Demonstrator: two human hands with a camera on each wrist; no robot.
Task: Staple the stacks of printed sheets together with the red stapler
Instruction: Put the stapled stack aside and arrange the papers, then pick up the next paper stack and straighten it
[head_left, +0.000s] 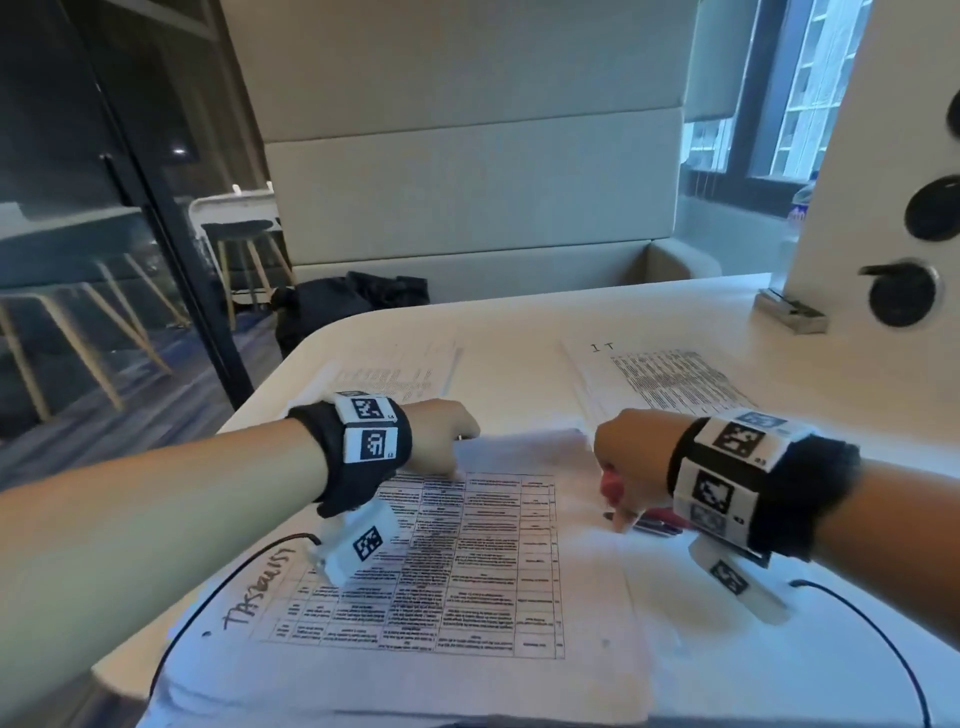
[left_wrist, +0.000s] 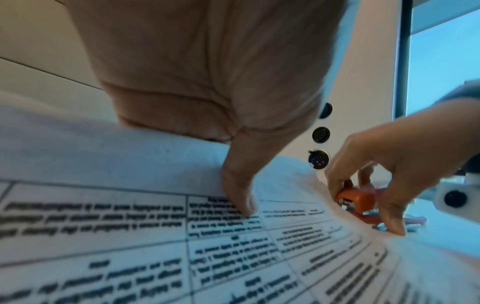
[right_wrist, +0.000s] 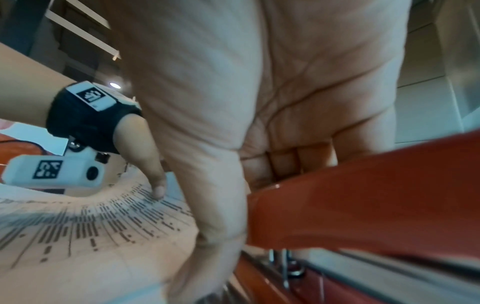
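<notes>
Red plastic stapler (left_wrist: 357, 200) sits gripped in the person's right hand (head_left: 631, 457) at the right edge of a stack of white printed sheets (head_left: 467, 566) bearing a black-ruled table, on a white rounded-corner table (head_left: 545, 317); the thumb (left_wrist: 392, 214) comes down the near side to the paper and the other fingers curl over the stapler's top, its nose pointing toward the stack's far right corner. The left hand (head_left: 441, 436) rests on the far part of the same stack, its thumb (left_wrist: 239, 193) pressing down on the printed table while the remaining fingers are folded under; whether they hold anything cannot be told. The near stack lies close to the table's front edge, a handwritten word along its left margin. Two further stacks of printed pages (head_left: 395, 374) (head_left: 670, 384) lie beyond the hands, one toward the far left corner, one toward the far right, with bare tabletop between them. A small silver metal box (head_left: 792, 312) stands near the far right edge at the foot of a white panel (head_left: 857, 156) carrying round black knobs. Black cables (head_left: 228, 587) trail from both wrist bands across the front edge. Behind the table run a pale upholstered bench seat (head_left: 467, 197), a dark bag (head_left: 353, 306) on the floor, glass partitions at left and a window at right.
</notes>
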